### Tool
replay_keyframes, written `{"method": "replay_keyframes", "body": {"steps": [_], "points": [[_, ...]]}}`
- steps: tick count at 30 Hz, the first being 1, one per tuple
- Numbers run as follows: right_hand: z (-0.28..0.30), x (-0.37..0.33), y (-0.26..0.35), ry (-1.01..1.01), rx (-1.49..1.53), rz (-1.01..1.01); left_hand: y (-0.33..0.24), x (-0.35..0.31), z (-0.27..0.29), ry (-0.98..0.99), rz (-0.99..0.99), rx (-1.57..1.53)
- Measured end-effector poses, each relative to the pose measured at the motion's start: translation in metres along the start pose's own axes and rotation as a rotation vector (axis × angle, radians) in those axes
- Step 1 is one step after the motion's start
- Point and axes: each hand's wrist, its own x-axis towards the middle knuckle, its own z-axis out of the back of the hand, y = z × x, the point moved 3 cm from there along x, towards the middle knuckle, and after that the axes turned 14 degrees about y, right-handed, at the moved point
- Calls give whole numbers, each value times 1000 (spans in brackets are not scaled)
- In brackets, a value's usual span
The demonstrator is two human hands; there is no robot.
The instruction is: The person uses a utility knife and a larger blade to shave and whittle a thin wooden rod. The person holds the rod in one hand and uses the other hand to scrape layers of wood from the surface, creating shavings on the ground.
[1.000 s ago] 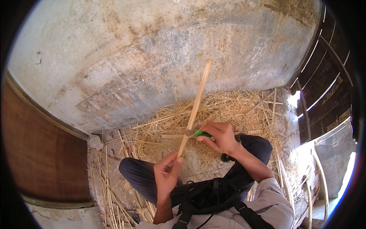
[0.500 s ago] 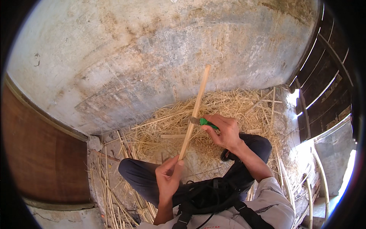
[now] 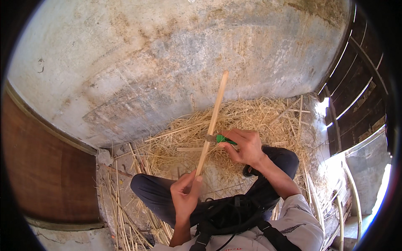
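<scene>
A long pale strip of wood or bamboo (image 3: 216, 109) slants away from me, its far tip raised in front of the wall. My left hand (image 3: 184, 195) pinches its near end between thumb and fingers, above my left leg. My right hand (image 3: 245, 146) is closed round the green handle of a knife (image 3: 225, 139). The short, dull brown-grey blade lies across the strip near its middle. A thin shaving seems to show beside the blade. The fingers partly hide the handle.
A heap of straw-like shavings (image 3: 264, 121) covers the floor ahead, against a stained wall (image 3: 180, 54). Loose thin sticks (image 3: 121, 209) lie at the left beside a brown wooden panel (image 3: 50, 167). Dark slats (image 3: 356, 83) stand at the right. My bent legs (image 3: 153, 194) frame the work.
My right hand and the knife have slid a short way down the strip, toward me. The strip's far end has shifted slightly left. My left hand stays in place.
</scene>
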Motion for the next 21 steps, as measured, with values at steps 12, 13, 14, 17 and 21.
{"method": "replay_keyframes", "body": {"steps": [12, 13, 14, 17, 21], "points": [[5, 4, -11, -78, -72, -22, -4, -2, 2, 25, -16, 21], [4, 4, -11, -77, -83, -18, -4, -3, 2, 25, -10, 27], [4, 4, -11, -77, -94, -13, -4, -3, 2, 25, -5, 32], [6, 5, -15, -81, -94, -8, -2, -4, 3, 33, 5, 33], [8, 4, -18, 8, -67, -87, -3, -4, 4, 42, 17, 30]]}}
